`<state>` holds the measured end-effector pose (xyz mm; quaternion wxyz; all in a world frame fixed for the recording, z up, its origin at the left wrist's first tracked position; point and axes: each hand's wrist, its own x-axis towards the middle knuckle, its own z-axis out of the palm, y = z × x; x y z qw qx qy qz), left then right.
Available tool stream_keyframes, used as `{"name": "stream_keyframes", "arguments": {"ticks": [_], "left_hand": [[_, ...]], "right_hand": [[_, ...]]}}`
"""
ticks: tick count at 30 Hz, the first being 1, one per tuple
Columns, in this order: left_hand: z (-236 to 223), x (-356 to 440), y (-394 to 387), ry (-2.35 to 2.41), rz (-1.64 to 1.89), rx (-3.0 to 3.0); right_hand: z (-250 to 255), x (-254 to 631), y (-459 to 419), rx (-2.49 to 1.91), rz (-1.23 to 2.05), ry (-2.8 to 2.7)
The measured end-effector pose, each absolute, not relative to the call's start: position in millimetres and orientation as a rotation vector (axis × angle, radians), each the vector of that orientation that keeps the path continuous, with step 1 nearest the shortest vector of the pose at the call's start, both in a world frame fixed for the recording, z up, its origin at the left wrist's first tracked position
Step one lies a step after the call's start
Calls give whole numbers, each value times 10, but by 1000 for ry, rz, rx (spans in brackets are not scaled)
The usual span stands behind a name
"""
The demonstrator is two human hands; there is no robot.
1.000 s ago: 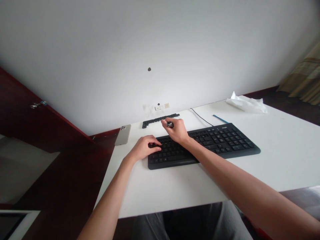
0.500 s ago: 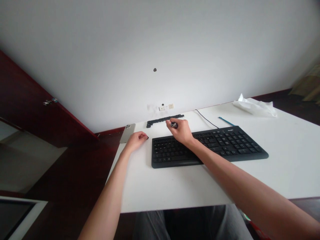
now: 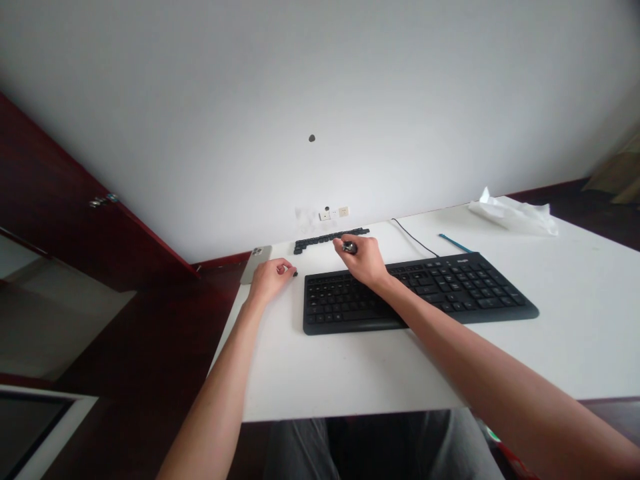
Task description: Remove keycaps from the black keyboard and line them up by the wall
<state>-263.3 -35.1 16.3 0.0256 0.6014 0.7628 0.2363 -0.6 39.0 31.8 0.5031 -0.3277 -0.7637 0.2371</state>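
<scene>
My left hand (image 3: 270, 280) rests on the white table (image 3: 350, 377) just left of the black keyboard (image 3: 420, 293), its fingertips pinched on a small black piece (image 3: 295, 273), probably a keycap. My right hand (image 3: 365, 261) hovers over the keyboard's top edge. Its fingers are closed on a small dark object with a shiny part (image 3: 350, 247), partly hidden by them. Just beyond that hand lies a long row of black keycaps (image 3: 330, 240). Neither hand touches the row.
A phone in a pale case (image 3: 256, 264) lies at the table's left edge, beyond which the floor drops away. A thin black cable (image 3: 413, 238), a blue stick (image 3: 455, 243) and crumpled white tissue (image 3: 515, 219) lie toward the back right, against the wall.
My left hand has moved off the keyboard leftward onto the table, with the small black piece at its fingertips. My right hand stays over the keyboard's top edge. The view has shifted slightly.
</scene>
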Motion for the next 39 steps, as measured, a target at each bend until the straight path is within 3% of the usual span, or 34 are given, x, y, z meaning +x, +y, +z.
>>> {"name": "stream_keyframes", "arguments": {"ticks": [23,31,39], "left_hand": [[152,-2470,-359,2213,726,1923],[178,-2441,-190,2354,355,2187],[175,-2317,260,2359,245,2254]], "right_hand": [[283,-8,432,-795,592,-1851],[262,0,458,-812,595,-1841],[208,-27,450,-788,609,-1854]]}}
